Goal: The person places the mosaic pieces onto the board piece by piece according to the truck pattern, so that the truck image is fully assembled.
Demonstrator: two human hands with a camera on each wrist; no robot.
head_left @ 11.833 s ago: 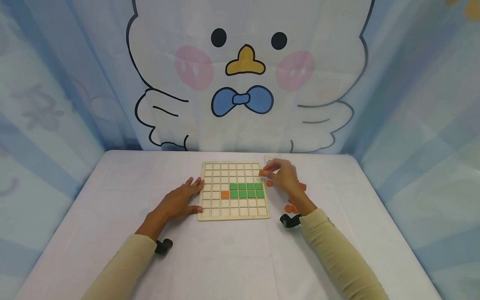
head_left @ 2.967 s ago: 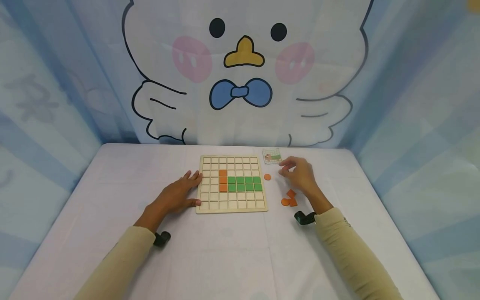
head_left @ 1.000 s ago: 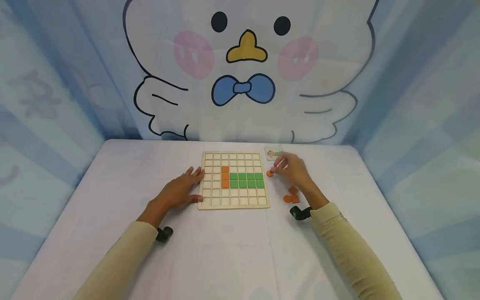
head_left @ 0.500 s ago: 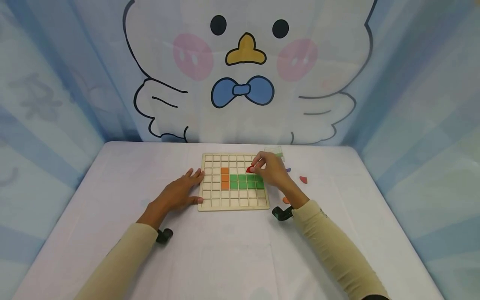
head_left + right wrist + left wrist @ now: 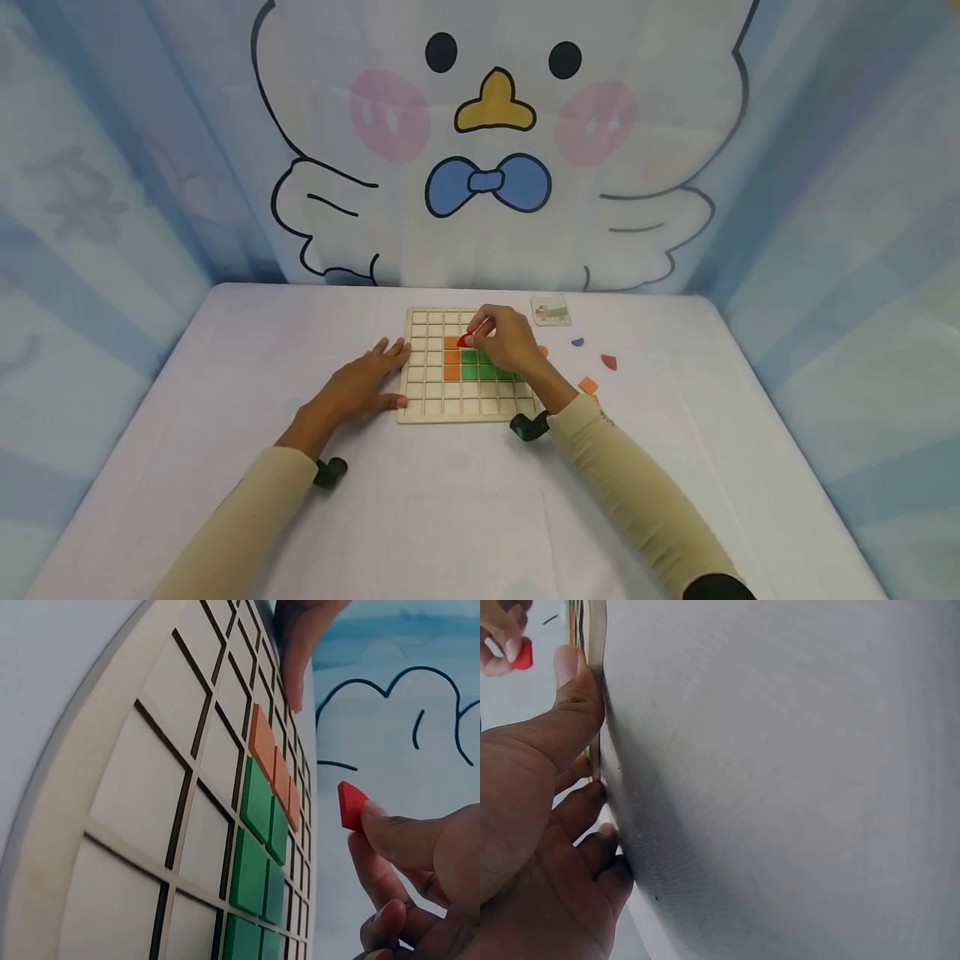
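Note:
A light wooden grid board (image 5: 431, 408) lies on the white table. Three orange square tiles (image 5: 452, 357) stand in a column on it, beside two rows of green square tiles (image 5: 470, 372). My left hand (image 5: 360, 385) rests at the board's left edge, fingers spread and fairly straight, with the thumb (image 5: 570, 697) against the rim. Between thumb and fingertips my right hand (image 5: 504, 340) pinches a red wedge-shaped tile (image 5: 349, 807) with one rounded side. In the right wrist view it is held above the board, near the top orange tile. My right hand hides part of the grid and some green tiles.
Right of the board lie a small picture card (image 5: 551, 311), a blue half-round tile (image 5: 577, 342), another red wedge tile (image 5: 609, 362) and orange tiles (image 5: 588, 385), partly behind the right arm. A curtain with a cartoon bird (image 5: 495, 108) hangs behind the table.
The orange column grew from one tile to three. My right hand then took up the red wedge tile and carried it left over the board. The left hand stayed at the edge.

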